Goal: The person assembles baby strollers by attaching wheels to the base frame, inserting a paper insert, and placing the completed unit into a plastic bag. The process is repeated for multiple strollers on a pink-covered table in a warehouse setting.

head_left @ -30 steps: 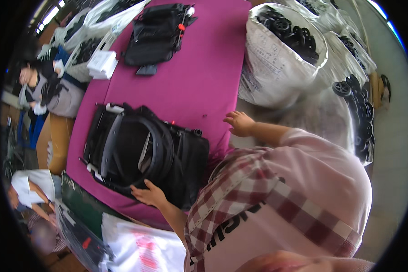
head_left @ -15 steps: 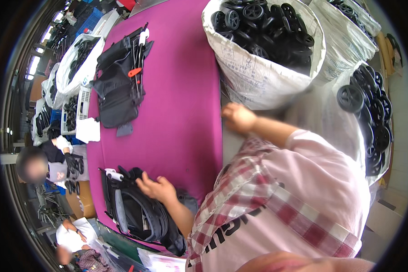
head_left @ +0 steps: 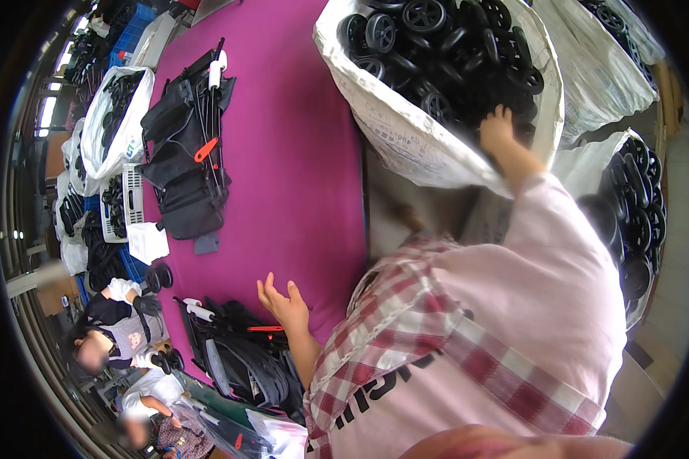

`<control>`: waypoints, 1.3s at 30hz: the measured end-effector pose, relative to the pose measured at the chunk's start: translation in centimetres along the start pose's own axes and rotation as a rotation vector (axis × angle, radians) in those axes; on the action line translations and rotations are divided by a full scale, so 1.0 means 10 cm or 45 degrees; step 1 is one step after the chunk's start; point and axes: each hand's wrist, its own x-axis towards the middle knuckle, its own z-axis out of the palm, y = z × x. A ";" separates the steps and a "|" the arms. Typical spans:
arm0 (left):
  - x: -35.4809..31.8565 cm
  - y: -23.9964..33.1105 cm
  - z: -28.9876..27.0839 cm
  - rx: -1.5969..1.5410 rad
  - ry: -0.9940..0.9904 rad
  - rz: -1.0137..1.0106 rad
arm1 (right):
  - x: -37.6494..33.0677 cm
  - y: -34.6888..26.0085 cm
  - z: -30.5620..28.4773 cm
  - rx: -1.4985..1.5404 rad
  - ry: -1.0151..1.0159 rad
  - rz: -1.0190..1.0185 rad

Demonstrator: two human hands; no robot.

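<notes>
My R grip [head_left: 501, 135] is inside the white sack's [head_left: 413, 153] rim, at the blk wheels [head_left: 426, 15]; fingers a bit bent, can't tell if they've got one. My L grip [head_left: 285, 304] is spread over the purple desk [head_left: 298, 168], just R of the near folded blk frame [head_left: 245, 371]. Open room: mid desk, L grip up past the far folded frame [head_left: 184, 157]. Tight: desk's R edge, narrow gap, sack wall. Vs. 0.5 s ago: R grip was outside the sack nr desk edge; L grip was over near frame, now beside it.
</notes>
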 end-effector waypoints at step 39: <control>-1.45 -0.28 0.42 -0.269 -0.048 -0.463 | 2.16 0.91 0.14 1.194 0.075 0.572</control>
